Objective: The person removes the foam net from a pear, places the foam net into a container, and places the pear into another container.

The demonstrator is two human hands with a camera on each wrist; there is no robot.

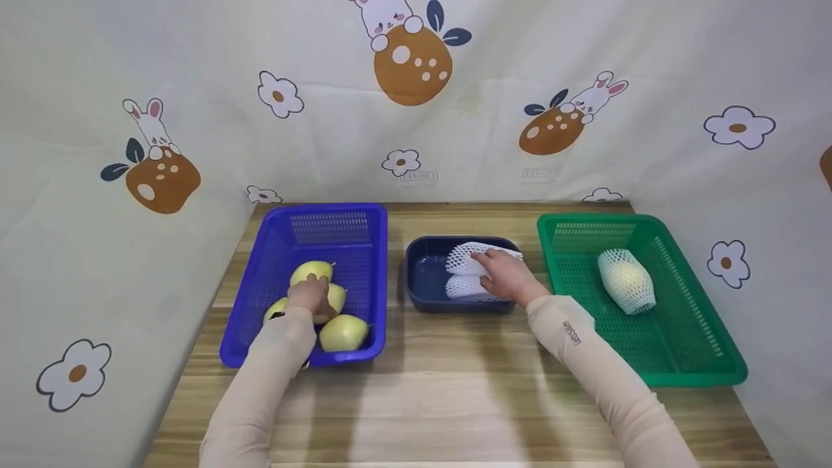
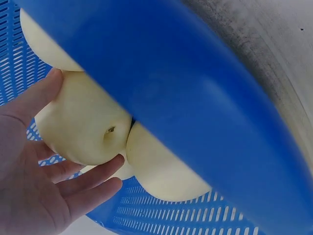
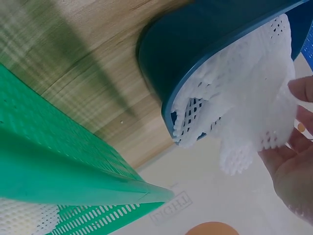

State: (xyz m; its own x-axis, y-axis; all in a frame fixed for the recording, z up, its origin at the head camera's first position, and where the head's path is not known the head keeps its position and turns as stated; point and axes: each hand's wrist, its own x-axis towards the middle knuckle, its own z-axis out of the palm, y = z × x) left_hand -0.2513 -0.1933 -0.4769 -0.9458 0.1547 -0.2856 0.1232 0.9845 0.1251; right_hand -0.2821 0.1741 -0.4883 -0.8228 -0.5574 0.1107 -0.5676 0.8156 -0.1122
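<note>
My left hand (image 1: pixel 311 296) reaches into the blue basket (image 1: pixel 382 279) over several pale yellow-green pears. In the left wrist view its thumb and fingers span one pear (image 2: pixel 80 120), thumb on one side, fingers round the other. Another pear (image 1: pixel 344 333) lies nearer the basket's front. At the small navy bin (image 1: pixel 455 305), my right hand (image 1: pixel 510 276) holds a white foam net sleeve (image 1: pixel 467 257) between thumb and fingers. A second foam net (image 1: pixel 465 287) lies beside it in the bin. The right wrist view shows the bunched netting (image 3: pixel 254 93) overhanging the bin's rim.
A green basket (image 1: pixel 718 325) stands at the right, holding one pear in a foam net (image 1: pixel 627 279). All three containers rest on a wooden table (image 1: pixel 422 390). A patterned cloth (image 1: pixel 325 149) hangs behind and along the sides.
</note>
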